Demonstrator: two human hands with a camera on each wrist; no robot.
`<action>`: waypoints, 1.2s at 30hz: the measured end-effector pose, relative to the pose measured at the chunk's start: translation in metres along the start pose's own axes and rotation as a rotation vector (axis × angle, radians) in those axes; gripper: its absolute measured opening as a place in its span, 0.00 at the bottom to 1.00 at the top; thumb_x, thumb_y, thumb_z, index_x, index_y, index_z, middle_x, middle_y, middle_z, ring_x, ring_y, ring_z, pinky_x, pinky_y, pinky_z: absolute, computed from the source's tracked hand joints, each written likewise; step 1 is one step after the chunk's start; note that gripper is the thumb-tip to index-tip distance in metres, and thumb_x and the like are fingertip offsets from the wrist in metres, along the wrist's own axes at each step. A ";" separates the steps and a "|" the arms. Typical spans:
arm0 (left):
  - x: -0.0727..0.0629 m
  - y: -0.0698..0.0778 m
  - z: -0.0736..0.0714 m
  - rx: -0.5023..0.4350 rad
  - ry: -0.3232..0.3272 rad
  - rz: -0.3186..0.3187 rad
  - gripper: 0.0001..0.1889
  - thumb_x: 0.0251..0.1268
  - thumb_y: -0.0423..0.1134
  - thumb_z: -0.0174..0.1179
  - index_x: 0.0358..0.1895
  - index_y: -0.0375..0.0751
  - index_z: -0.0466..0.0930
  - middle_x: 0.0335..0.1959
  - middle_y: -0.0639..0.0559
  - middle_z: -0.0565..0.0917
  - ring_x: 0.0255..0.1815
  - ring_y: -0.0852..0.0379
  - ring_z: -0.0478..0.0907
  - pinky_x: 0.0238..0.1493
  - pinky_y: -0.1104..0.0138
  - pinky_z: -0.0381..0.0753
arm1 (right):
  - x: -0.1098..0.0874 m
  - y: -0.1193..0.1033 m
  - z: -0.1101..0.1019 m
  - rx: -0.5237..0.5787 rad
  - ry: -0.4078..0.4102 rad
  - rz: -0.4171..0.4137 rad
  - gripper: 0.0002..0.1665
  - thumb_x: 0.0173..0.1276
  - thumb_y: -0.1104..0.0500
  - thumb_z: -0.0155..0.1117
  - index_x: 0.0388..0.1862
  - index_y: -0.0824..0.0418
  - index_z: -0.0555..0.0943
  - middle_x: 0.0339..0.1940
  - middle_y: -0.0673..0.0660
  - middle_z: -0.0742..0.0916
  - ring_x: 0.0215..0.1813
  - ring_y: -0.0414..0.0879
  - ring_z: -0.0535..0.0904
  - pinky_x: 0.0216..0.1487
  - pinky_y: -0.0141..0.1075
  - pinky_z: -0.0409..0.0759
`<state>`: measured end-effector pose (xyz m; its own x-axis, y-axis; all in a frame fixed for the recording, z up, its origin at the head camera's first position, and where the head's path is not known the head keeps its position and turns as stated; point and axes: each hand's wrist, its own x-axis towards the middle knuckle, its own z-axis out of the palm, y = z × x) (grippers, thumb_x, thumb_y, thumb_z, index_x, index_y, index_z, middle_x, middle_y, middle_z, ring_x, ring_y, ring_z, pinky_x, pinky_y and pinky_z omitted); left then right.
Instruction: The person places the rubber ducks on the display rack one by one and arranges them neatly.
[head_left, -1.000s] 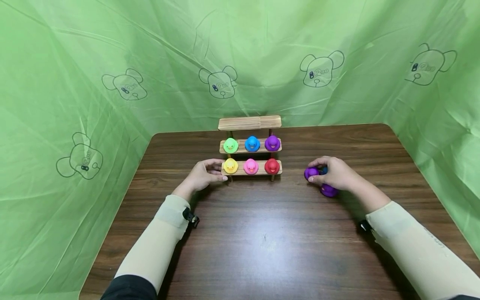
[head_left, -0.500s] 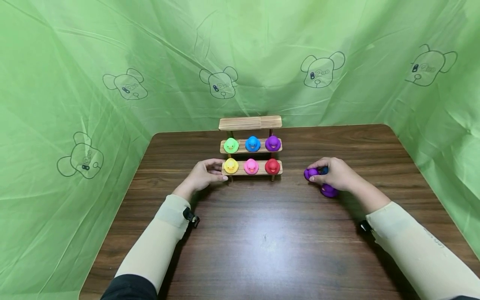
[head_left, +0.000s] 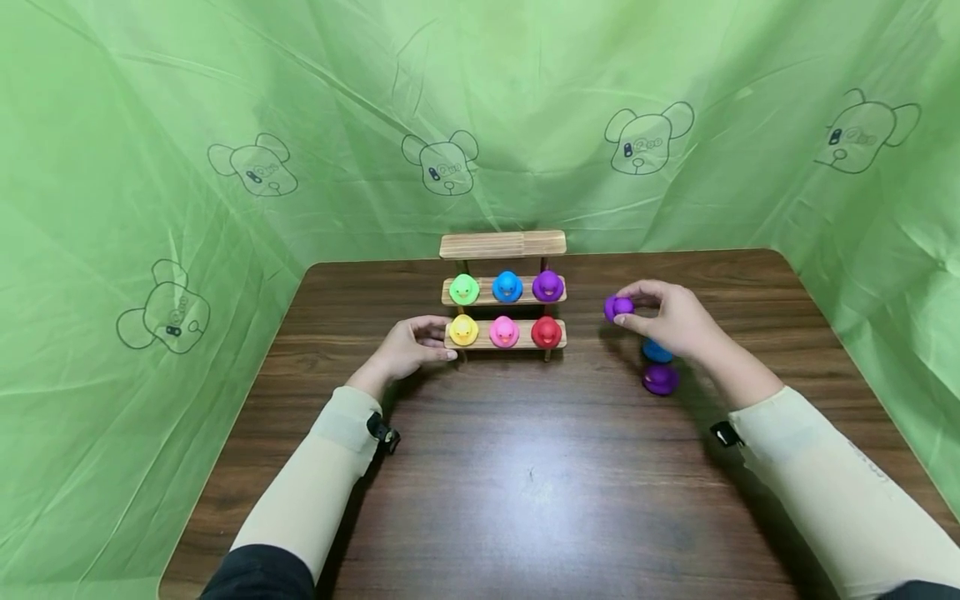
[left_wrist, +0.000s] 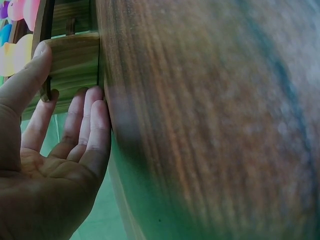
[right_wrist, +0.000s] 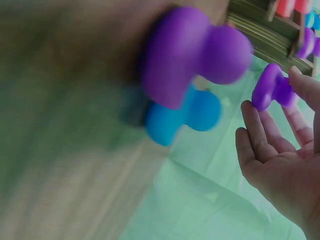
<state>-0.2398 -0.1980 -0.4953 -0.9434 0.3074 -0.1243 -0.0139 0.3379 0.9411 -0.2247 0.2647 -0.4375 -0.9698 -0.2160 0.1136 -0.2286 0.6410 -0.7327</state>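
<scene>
My right hand (head_left: 671,321) pinches a purple rubber duck (head_left: 618,307) between thumb and fingers, held above the table in the right wrist view. Below that hand a blue duck (head_left: 657,351) and a second purple duck (head_left: 661,380) sit on the table. At the wooden tiered rack (head_left: 502,245), my left hand (head_left: 407,350) grips the left end of the lowest shelf, thumb at the front edge. That shelf bears a yellow duck (head_left: 463,331), a pink duck (head_left: 504,332) and a red duck (head_left: 547,332). On the middle shelf stand green (head_left: 464,290), blue (head_left: 507,287) and purple (head_left: 547,287) ducks.
The brown wood-grain table (head_left: 480,467) extends around the rack. A green cloth backdrop (head_left: 525,108) with printed bear faces hangs behind the table and along both sides. The rack stands near the table's back edge.
My right hand has lifted the purple duck up and away from the table, uncovering more of the blue duck. My left hand has stayed on the rack.
</scene>
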 end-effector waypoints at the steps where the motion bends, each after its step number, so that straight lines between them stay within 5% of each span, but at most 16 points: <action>1: 0.000 0.000 0.000 0.000 0.001 0.000 0.30 0.56 0.29 0.80 0.64 0.37 0.82 0.55 0.39 0.85 0.53 0.45 0.85 0.50 0.66 0.85 | 0.003 -0.004 -0.002 0.002 0.008 -0.008 0.20 0.67 0.53 0.79 0.56 0.55 0.86 0.53 0.58 0.89 0.60 0.60 0.84 0.66 0.59 0.74; 12: -0.003 -0.003 -0.002 0.002 0.013 0.004 0.30 0.57 0.29 0.79 0.65 0.37 0.82 0.55 0.38 0.85 0.54 0.43 0.84 0.49 0.67 0.85 | 0.032 -0.044 -0.009 -0.002 0.081 -0.096 0.24 0.69 0.50 0.78 0.61 0.55 0.86 0.57 0.54 0.87 0.59 0.52 0.84 0.54 0.32 0.76; 25: -0.004 -0.004 -0.007 0.018 0.021 -0.003 0.30 0.57 0.32 0.80 0.65 0.40 0.82 0.54 0.40 0.86 0.52 0.45 0.85 0.50 0.64 0.85 | 0.066 -0.094 0.005 0.056 0.045 -0.136 0.23 0.69 0.44 0.76 0.59 0.51 0.86 0.56 0.52 0.89 0.62 0.49 0.84 0.40 0.33 0.82; 36: 0.001 -0.001 -0.005 -0.028 -0.009 -0.002 0.31 0.55 0.28 0.80 0.65 0.37 0.81 0.52 0.38 0.85 0.50 0.46 0.86 0.49 0.65 0.86 | 0.090 -0.123 0.031 0.090 0.020 -0.151 0.23 0.70 0.49 0.76 0.60 0.54 0.85 0.53 0.55 0.90 0.57 0.49 0.86 0.58 0.45 0.82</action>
<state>-0.2425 -0.2027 -0.4945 -0.9405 0.3142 -0.1290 -0.0255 0.3134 0.9493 -0.2813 0.1436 -0.3577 -0.9268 -0.2894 0.2394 -0.3639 0.5336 -0.7635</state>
